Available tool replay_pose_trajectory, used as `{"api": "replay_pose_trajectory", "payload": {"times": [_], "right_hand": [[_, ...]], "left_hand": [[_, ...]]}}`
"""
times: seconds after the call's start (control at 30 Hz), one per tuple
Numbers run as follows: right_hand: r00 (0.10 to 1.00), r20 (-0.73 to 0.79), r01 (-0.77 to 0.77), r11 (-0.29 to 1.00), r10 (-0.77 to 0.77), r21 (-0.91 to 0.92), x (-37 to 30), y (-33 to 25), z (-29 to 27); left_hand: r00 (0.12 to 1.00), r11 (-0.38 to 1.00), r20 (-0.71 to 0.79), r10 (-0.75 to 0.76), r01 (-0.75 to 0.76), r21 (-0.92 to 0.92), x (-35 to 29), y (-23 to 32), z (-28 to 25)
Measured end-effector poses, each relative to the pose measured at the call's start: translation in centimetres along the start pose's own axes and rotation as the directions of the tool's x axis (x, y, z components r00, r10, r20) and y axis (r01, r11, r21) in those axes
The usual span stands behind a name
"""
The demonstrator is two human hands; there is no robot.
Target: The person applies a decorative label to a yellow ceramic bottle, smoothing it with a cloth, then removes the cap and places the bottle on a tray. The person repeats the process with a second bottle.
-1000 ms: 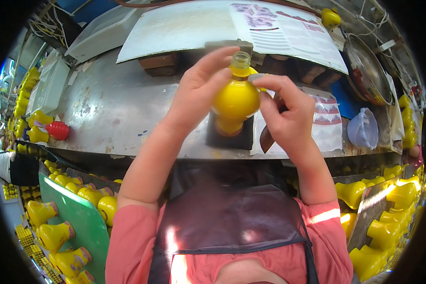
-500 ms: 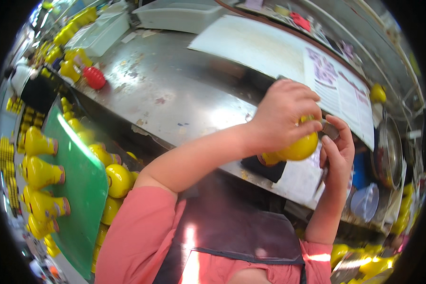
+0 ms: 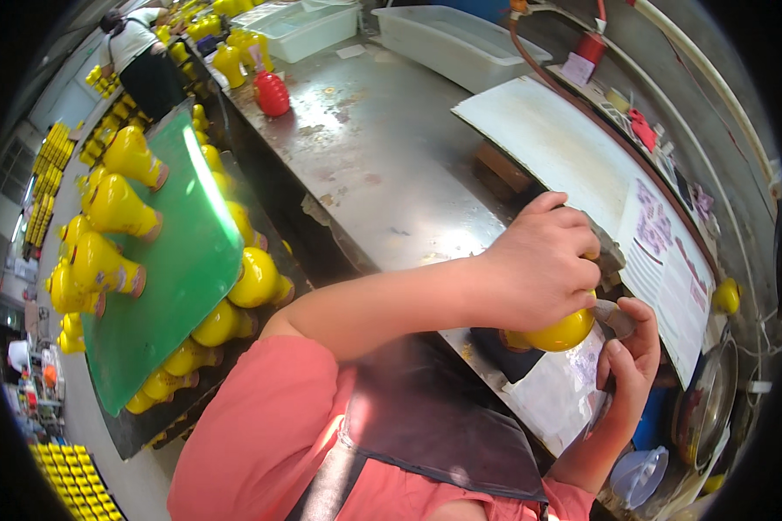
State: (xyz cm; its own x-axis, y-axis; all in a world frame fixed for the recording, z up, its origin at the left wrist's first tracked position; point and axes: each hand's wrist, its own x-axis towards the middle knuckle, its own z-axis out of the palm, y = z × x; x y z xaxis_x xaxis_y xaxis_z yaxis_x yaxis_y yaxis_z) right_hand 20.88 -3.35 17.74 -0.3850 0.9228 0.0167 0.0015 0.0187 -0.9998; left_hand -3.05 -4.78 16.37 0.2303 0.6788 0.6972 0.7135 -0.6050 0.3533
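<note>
My left hand (image 3: 539,260) is closed over the top of a glossy yellow vase (image 3: 563,335) and hides much of it. The vase lies on its side, its narrower end by a dark pad (image 3: 511,356) at the bench's near edge. Just to the right, my right hand (image 3: 630,354) has its fingers bent round a small greyish piece (image 3: 613,319), which meets the vase's right end. What kind of piece it is, I cannot make out. Beneath the hands lies a sheet with purple printed patterns (image 3: 560,386).
Several yellow vases lie on a green board (image 3: 161,278) at left, with more below it. The metal bench (image 3: 382,165) carries a red bottle (image 3: 271,93) and white tubs (image 3: 452,43). A white panel (image 3: 547,130) leans behind my hands. A person (image 3: 143,61) bends at far left.
The whole view has swung, so the bench and green board sit differently. My left hand stays on the vase. The greyish piece by my right fingers now shows more plainly.
</note>
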Motion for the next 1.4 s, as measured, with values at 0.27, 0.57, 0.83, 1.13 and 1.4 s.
{"api": "replay_pose_trajectory", "payload": {"times": [0.27, 0.57, 0.83, 1.13, 1.4], "right_hand": [[0.953, 0.265, 0.112, 0.983, -0.147, 0.142, 5.8, 1.6, -3.1], [0.958, 0.267, 0.065, 0.986, -0.104, 0.152, 9.2, 1.3, 0.6], [0.963, 0.266, 0.012, 0.996, -0.034, 0.086, 11.7, 3.9, 0.6], [0.984, 0.165, -0.067, 0.997, 0.071, -0.031, 13.0, 5.3, -0.5], [0.972, 0.217, -0.073, 0.995, 0.087, -0.07, 14.1, 5.4, 1.9]], "left_hand": [[0.889, 0.906, -0.177, -0.421, 0.419, -0.053, -6.0, 0.6, -11.6], [0.729, 0.424, -0.556, -0.399, 0.684, 0.593, -12.1, 3.4, -28.3], [0.49, -0.12, -0.734, -0.47, 0.789, 0.603, -16.3, -0.1, -39.7], [0.518, -0.18, -0.683, -0.515, 0.713, 0.677, -21.2, -4.3, -42.4], [0.525, -0.179, -0.674, -0.52, 0.704, 0.687, -21.3, -3.9, -43.1]]}}
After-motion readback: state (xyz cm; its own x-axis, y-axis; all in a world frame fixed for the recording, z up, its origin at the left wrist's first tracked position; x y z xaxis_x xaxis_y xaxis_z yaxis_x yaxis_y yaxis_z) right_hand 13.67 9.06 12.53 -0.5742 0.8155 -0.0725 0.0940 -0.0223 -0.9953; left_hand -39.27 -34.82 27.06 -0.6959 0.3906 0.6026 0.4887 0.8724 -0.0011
